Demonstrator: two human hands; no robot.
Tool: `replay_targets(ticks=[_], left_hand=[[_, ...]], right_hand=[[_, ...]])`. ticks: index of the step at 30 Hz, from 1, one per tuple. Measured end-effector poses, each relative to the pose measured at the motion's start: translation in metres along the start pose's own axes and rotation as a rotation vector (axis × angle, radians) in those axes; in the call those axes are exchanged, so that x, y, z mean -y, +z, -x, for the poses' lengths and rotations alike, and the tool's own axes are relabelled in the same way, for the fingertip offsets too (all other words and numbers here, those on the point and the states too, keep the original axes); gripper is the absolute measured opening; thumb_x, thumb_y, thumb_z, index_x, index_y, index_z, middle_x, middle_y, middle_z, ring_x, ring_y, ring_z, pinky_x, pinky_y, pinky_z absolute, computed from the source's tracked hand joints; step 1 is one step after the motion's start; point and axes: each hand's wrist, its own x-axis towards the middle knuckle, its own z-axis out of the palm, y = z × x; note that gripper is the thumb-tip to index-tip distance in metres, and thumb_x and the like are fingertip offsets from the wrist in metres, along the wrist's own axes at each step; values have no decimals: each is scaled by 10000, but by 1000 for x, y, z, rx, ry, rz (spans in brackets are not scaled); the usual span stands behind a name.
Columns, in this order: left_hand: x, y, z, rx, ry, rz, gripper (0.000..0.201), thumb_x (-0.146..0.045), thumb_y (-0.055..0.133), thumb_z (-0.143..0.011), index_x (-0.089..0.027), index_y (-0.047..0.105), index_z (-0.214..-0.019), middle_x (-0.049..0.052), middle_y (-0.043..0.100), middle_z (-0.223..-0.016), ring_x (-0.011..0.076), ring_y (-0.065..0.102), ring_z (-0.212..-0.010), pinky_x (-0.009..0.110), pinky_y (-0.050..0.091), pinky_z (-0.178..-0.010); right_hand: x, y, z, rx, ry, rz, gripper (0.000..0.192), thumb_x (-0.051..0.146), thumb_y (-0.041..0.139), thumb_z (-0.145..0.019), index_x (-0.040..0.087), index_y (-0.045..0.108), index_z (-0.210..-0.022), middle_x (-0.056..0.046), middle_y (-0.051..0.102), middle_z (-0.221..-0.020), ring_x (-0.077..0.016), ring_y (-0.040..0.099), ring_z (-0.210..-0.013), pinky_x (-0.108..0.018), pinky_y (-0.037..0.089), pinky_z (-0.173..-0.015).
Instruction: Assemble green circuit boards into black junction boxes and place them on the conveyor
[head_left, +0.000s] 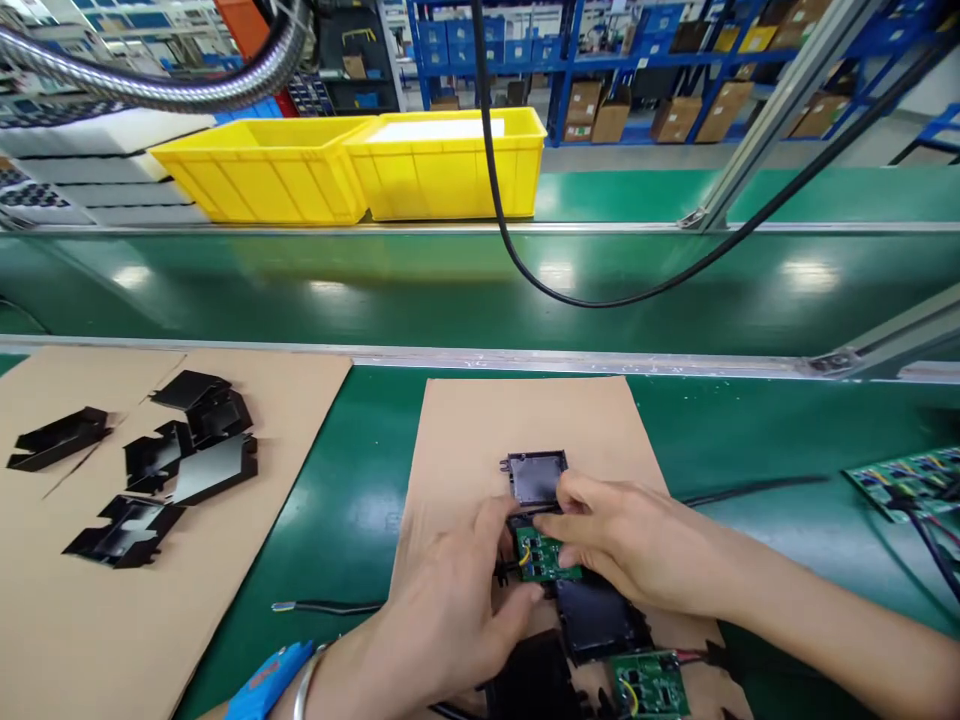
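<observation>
Two yellow bins [349, 168] stand side by side at the far left, beyond the green conveyor belt [480, 290], over which a black cable [600, 300] sags.

Large cardboard sheet [90, 600], near left — carries a loose scatter of black plastic covers [161, 465], some overlapping.

Smaller cardboard sheet [480, 420], centre — the work surface under both hands.

Left hand [442, 610], near centre, a metal bangle at its wrist: fingers curled around the left edge of a small green circuit board [546, 556], thumb below it. Holding, fingers narrow.

Right hand [637, 540], entering from the right: fingertips pinched on the top right edge of the same board, closed on it.

Black housing tray [535, 476], just beyond the fingers, open side up. A second black housing [596, 615] lies just nearer, under the right hand, and a second circuit board [651, 685] near the bottom edge.

Panel of boards [904, 478] with wires, far right.

Blue-handled tool [266, 680], near left edge of frame.

Risk, as judged: the board's short wires sit between the fingers and the housings — a tilted or forced seating could pinch them or stress the solder joints, and pressure on the components could crack one.
</observation>
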Motion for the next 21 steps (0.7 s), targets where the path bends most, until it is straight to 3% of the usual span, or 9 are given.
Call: replay_targets(ticks=[2, 8, 14, 21], left_hand=[[4, 4, -2, -45, 11, -77, 555, -302, 633, -781, -198, 404, -1275, 99, 585, -1102, 270, 625, -899, 386, 502, -722], [13, 4, -7, -21, 16, -156, 341, -237, 609, -803, -211, 506, -1127, 81, 599, -1078, 267, 651, -865, 376, 520, -680], [16, 2, -9, -40, 10, -124, 545, -252, 623, -797, -250, 412, -1300, 83, 610, -1151, 274, 660, -897, 404, 544, -713], [10, 1, -13, 7, -3, -174, 532, -269, 628, -801, -228, 448, -1300, 87, 607, -1163, 285, 653, -927, 452, 553, -760]], right_hand=[[0, 3, -4, 6, 4, 70, 298, 162, 491, -923, 221, 633, -1177, -39, 528, -923, -123, 553, -674, -250, 425, -581], [-10, 9, -9, -12, -31, 172, 294, 113, 409, -936, 245, 609, -1106, -10, 484, -851, -101, 474, -586, -244, 317, -508], [-10, 17, -11, 8, -27, 268, 194, 101, 488, -876, 240, 574, -981, -5, 499, -901, -98, 453, -532, -275, 215, -488], [3, 19, -13, -68, 52, 328, 186, 46, 526, -760, 213, 544, -840, -17, 501, -859, -108, 462, -498, -292, 126, -481]])
